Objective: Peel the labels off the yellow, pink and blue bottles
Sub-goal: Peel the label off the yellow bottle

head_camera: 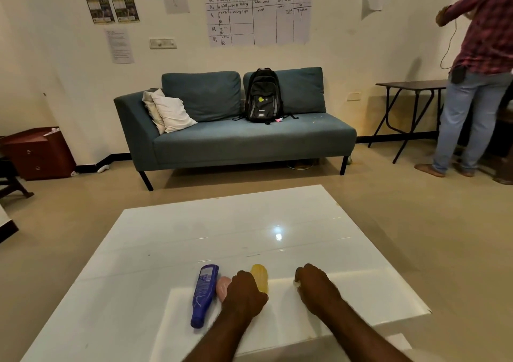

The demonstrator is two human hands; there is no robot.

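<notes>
Blue bottle (204,295), pink bottle (223,286) and yellow bottle (260,275) lie side by side near the table's (194,237) near edge. Left hand (244,292) curls over the latter two, right hand (316,285) over a white scrap (296,283); grips unclear.

"HUSTLE EARN" on twin wall posters (97,3) — wall chart (258,9) handwriting mostly illegible

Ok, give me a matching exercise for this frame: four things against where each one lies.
Things:
1 blue bottle
2 pink bottle
3 yellow bottle
4 backpack

Places:
A upright on the sofa
B leftmost of the three lying on the table
C middle of the three
D rightmost of the three

Pairs: 1-B, 2-C, 3-D, 4-A
</notes>
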